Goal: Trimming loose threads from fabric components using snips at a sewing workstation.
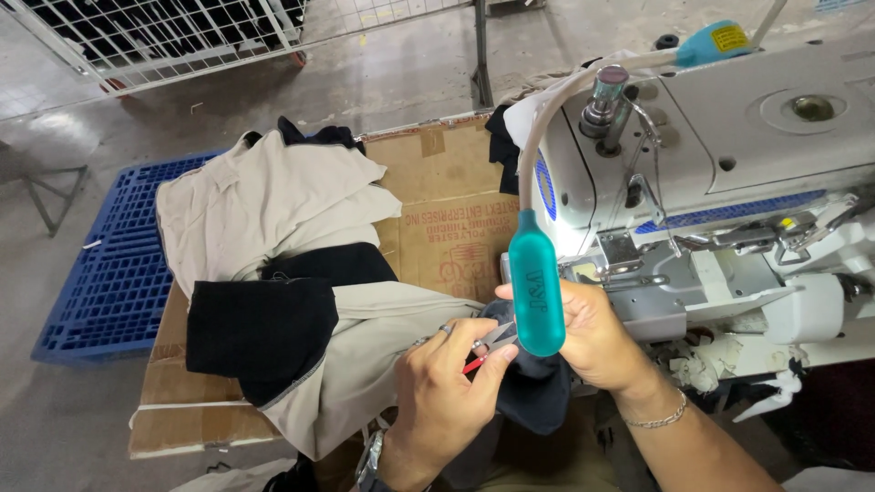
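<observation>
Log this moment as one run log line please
left hand: holds thread snips | right hand: grips dark fabric | beside: sewing machine

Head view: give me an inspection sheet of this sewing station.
Surface: white sewing machine on the right; its table is hidden.
Job's things: dark fabric piece; thread snips with a red part.
Clutter: beige and black garments heaped on a cardboard box; white scraps under the machine.
Hands: left hand holds the snips; right hand pinches the fabric.
Cables: white gooseneck with a teal lamp.
Surroundings: blue pallet, wire cage, concrete floor.
</observation>
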